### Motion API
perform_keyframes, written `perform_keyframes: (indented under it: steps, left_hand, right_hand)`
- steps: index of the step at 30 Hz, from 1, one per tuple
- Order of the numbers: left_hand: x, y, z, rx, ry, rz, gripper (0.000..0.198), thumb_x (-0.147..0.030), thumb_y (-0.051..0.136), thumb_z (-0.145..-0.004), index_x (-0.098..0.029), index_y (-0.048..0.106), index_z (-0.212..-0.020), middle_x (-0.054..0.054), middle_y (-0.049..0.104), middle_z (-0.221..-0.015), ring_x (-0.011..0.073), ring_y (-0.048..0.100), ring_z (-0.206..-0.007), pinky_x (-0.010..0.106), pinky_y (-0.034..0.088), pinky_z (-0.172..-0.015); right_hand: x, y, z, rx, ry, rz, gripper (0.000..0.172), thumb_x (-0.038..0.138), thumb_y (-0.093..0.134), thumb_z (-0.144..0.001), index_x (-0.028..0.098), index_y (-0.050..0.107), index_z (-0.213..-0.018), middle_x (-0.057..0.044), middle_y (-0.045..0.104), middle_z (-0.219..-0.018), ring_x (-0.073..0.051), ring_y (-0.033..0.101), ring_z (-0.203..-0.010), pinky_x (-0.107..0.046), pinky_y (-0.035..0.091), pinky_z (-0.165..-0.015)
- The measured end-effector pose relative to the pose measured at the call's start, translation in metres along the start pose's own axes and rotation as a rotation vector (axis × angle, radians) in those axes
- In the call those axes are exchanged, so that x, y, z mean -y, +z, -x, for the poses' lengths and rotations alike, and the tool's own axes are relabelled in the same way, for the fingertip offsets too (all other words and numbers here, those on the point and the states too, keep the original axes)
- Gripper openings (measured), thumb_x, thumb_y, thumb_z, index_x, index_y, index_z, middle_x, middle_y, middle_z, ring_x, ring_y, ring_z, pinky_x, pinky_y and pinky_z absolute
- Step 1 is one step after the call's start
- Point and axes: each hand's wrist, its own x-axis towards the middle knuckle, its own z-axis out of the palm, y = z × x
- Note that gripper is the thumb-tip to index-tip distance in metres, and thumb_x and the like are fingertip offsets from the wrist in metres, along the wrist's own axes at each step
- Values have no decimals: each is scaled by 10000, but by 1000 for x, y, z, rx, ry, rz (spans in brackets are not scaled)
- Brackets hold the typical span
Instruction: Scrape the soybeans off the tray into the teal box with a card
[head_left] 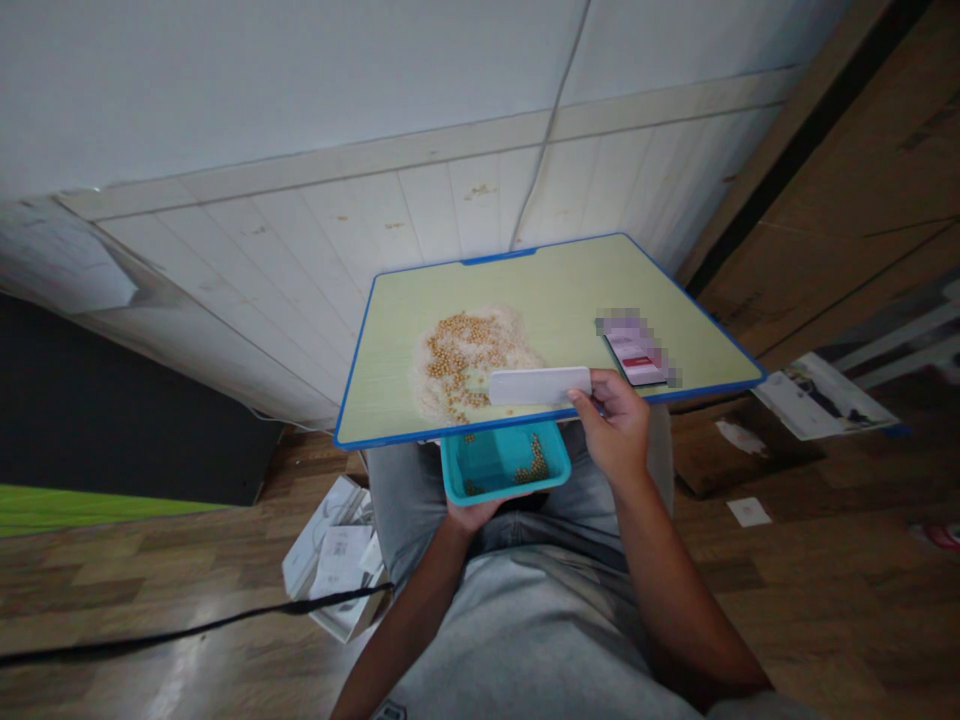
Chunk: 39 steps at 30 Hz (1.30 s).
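Note:
A teal plastic tray [487, 460] is in my left hand [474, 514], which supports it from below just under the table's near edge. Several soybeans [534, 468] lie in the tray, mostly in its right part. My right hand [616, 425] pinches one end of a flat white rectangular piece [538, 386] between thumb and fingers. That piece is low over the table [562, 290], close to the near edge. Left of it spreads a pile of yellow soybeans [448, 362] mixed with pale rice-like grains [517, 340]. Most of my left fingers are hidden beneath the tray.
A phone [636, 350] rests on the table's right side. The far table edge faces a white panelled wall [337, 250] with a hanging cable [551, 125]. Boxes and papers [341, 560] lie on the floor at left; a cardboard box [739, 440] stands at right.

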Motion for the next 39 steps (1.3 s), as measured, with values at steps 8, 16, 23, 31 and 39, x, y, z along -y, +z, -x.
perform_keyframes:
  steps: [8, 16, 23, 31, 39]
  left_hand:
    - [-3, 24, 12, -147, 10, 127, 999, -903, 194, -1121, -320, 444, -1892, 73, 450, -1990, 561, 228, -1858, 861, -24, -1469]
    - [-3, 15, 7, -122, 30, 95, 1043, -942, 225, -1099, -304, 461, -1890, 88, 494, -1965, 571, 235, -1858, 906, 4, -1454]
    - [1, 2, 3, -164, 47, 168, 927, -793, 112, -1168, -386, 89, -2000, 95, 162, -2083, 511, 160, -1905, 889, 11, -1461]
    - [1, 16, 5, -187, 24, 149, 1027, -877, 95, -1129, -332, 246, -1986, 56, 283, -2059, 489, 67, -1921, 896, 26, -1466]
    - [2, 5, 0, -182, 43, 173, 952, -837, 156, -1163, -368, 235, -1988, 34, 260, -2061, 490, 79, -1919, 904, 82, -1460]
  right_hand:
    - [-3, -6, -2, -39, -46, 13, 118, 373, 837, -980, 275, 803, -1036, -15, 839, -900, -252, 774, -825, -349, 608, -781]
    - [-2, -6, -2, -63, -39, -15, 169, 410, 846, -965, 273, 781, -1039, -19, 825, -902, -253, 762, -816, -339, 607, -745]
    - [0, 9, 6, 5, -9, -22, 137, 403, 835, -1000, 277, 782, -1016, -20, 832, -898, -249, 785, -826, -343, 632, -779]
    - [1, 36, 13, 111, 6, -14, 193, 471, 809, -1033, 279, 793, -1037, -28, 858, -927, -259, 827, -873, -364, 657, -858]
    - [-3, 44, 11, 104, 6, -14, 222, 501, 833, -1008, 282, 815, -1038, -34, 880, -943, -274, 839, -906, -382, 676, -890]
